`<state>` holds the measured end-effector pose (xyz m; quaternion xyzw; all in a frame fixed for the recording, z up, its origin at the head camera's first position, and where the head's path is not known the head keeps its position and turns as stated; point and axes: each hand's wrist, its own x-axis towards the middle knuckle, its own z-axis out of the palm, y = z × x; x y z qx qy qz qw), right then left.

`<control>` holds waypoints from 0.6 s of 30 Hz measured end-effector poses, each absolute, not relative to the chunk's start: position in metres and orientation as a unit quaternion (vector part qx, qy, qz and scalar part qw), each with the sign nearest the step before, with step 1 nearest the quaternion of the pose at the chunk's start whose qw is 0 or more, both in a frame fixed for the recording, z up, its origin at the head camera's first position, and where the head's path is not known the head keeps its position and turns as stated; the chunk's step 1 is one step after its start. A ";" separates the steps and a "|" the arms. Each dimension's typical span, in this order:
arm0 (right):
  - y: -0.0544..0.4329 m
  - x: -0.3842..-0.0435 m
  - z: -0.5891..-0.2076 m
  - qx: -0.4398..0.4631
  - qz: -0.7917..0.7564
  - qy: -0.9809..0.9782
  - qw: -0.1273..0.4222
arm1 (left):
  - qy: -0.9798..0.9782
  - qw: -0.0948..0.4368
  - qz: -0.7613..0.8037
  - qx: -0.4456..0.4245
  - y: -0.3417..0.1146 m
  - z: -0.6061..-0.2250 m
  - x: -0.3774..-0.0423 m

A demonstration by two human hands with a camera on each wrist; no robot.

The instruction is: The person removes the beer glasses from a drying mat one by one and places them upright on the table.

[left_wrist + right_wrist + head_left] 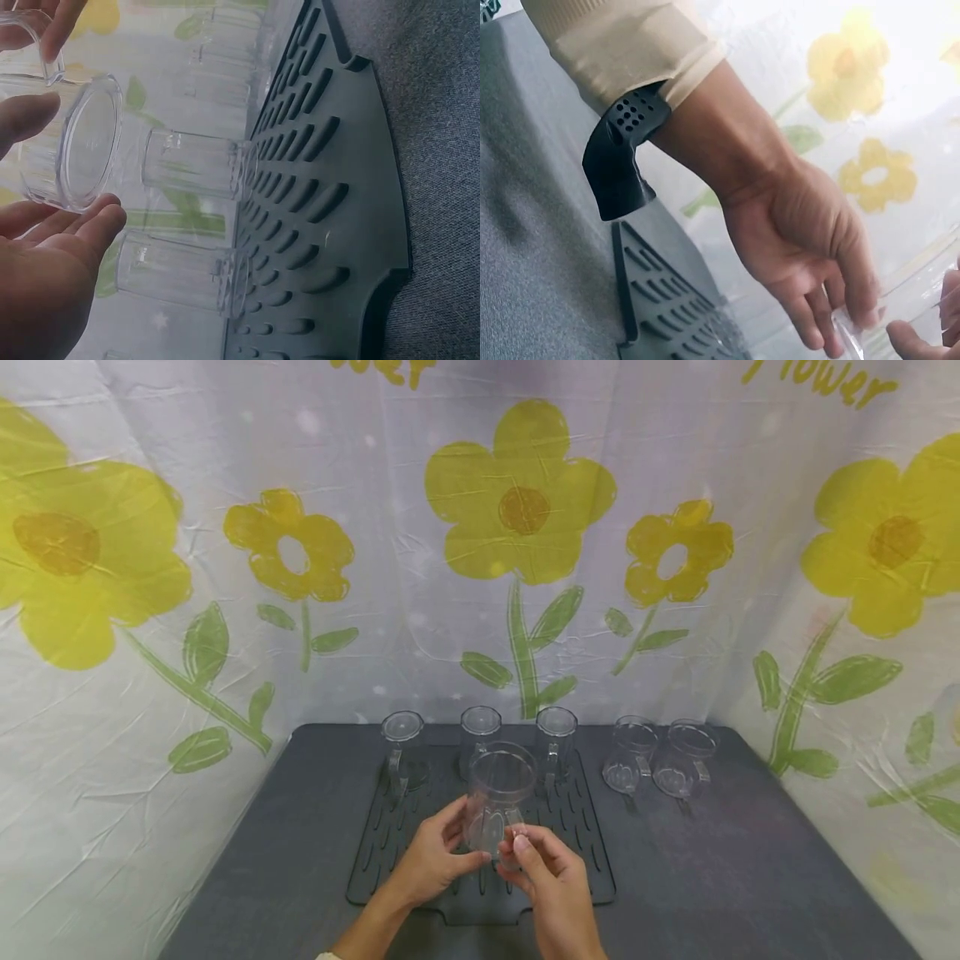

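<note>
A clear glass mug (pixel 501 781) is held upright over the dark drying mat (pixel 480 910), in front of me. My left hand (pixel 433 862) grips its body from the left; the left wrist view shows the thumb on one side and fingers on the other, near the thick base (pixel 91 142). With thumb and fingertips my right hand (pixel 553 870) pinches the handle on the right side. In the right wrist view only a small part of the glass (pixel 847 334) shows past the right fingertips.
Three glass mugs stand upside down along the mat's back: left mug (pixel 403 752), middle mug (pixel 480 727), right mug (pixel 557 747). Two upright mugs, one (pixel 633 756) beside another (pixel 684 760), stand on the grey table (pixel 720 877) right of the mat. A flowered curtain (pixel 405 635) hangs behind.
</note>
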<state>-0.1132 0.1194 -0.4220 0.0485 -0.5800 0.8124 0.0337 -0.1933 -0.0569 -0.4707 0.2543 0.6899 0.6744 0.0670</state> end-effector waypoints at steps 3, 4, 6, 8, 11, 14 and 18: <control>0.117 -0.112 -0.422 0.044 0.805 -0.590 0.037 | 0.688 0.066 0.671 0.268 -0.056 -0.472 -0.195; 0.116 -0.111 -0.422 0.043 0.803 -0.593 0.038 | 0.689 0.067 0.669 0.269 -0.057 -0.473 -0.195; 0.115 -0.110 -0.422 0.040 0.801 -0.597 0.039 | 0.693 0.068 0.666 0.268 -0.057 -0.473 -0.195; 0.114 -0.110 -0.423 0.037 0.800 -0.597 0.041 | 0.697 0.069 0.662 0.266 -0.057 -0.474 -0.196; 0.112 -0.109 -0.425 0.041 0.800 -0.597 0.052 | 0.702 0.064 0.658 0.265 -0.056 -0.475 -0.196; 0.111 -0.110 -0.426 0.055 0.797 -0.598 0.068 | 0.704 0.059 0.657 0.264 -0.056 -0.475 -0.196; 0.110 -0.110 -0.426 0.068 0.792 -0.600 0.087 | 0.702 0.059 0.662 0.255 -0.057 -0.474 -0.196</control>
